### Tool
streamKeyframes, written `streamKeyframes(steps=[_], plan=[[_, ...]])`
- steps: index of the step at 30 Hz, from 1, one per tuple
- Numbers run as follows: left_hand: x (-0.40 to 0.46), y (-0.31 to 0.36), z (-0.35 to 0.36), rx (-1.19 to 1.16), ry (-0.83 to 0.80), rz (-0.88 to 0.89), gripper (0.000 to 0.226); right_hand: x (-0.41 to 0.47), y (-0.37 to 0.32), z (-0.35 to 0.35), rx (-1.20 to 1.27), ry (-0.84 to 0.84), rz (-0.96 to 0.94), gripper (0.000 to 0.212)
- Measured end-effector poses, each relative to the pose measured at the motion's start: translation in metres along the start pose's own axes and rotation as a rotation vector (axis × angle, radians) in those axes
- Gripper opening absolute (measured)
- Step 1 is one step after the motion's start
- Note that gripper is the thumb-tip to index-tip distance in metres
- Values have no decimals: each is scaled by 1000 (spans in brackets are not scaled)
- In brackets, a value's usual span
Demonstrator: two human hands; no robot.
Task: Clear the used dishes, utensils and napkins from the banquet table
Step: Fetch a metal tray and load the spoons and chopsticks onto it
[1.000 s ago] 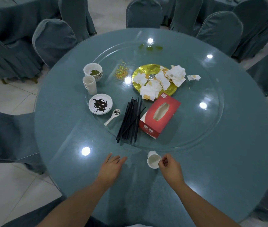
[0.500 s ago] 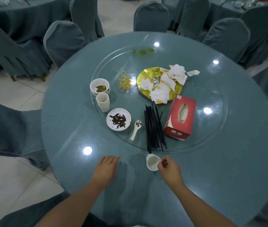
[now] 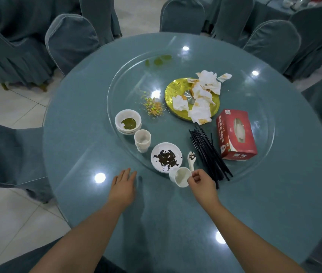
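Turntable (image 3: 262,170) has rotated since earlier frame, dishes now nearer us. Right hand (image 3: 202,186) pinches rim of tilted white cup (image 3: 179,177); left hand (image 3: 123,187) flat, fingers straight, on table (image 3: 274,213). We see plate (image 3: 166,157), spoon (image 3: 191,160), chopsticks (image 3: 208,152), cup stack (image 3: 142,140), bowls (image 3: 128,124), then napkins (image 3: 201,99) on gold plate (image 3: 175,89): all uncleared. Early stage.
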State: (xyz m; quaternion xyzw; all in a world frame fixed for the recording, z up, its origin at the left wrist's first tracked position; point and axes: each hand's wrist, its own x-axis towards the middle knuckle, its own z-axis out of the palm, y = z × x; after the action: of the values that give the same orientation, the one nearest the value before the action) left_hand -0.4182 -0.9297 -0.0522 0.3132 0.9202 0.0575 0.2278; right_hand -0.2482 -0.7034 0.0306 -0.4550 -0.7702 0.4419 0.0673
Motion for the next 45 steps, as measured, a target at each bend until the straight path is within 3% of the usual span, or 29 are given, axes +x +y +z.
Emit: streamKeyframes(steps=[6, 12, 22, 29, 35, 38, 41, 45], plan=[[26, 24, -1, -28, 0, -6, 59, 23, -42, -6, 82, 22, -21, 5], [35, 45, 13, 65, -54, 98, 75, 40, -66, -13, 95, 39, -46, 6], [33, 80, 41, 252, -114, 253, 104, 72, -50, -28, -191, 18, -32, 5], [24, 111, 54, 237, -116, 283, 78, 82, -21, -37, -349, 2, -60, 5], [22, 123, 53, 201, -121, 277, 82, 87, -10, -38, -369, 27, -69, 7], [22, 132, 46, 96, -121, 239, 76, 88, -12, -37, -375, 45, -82, 7], [24, 142, 36, -197, -66, 163, 64, 88, -10, -36, -429, -8, -65, 12], [28, 163, 24, -431, -13, 236, 69, 87, -3, -39, -365, -90, -7, 26]])
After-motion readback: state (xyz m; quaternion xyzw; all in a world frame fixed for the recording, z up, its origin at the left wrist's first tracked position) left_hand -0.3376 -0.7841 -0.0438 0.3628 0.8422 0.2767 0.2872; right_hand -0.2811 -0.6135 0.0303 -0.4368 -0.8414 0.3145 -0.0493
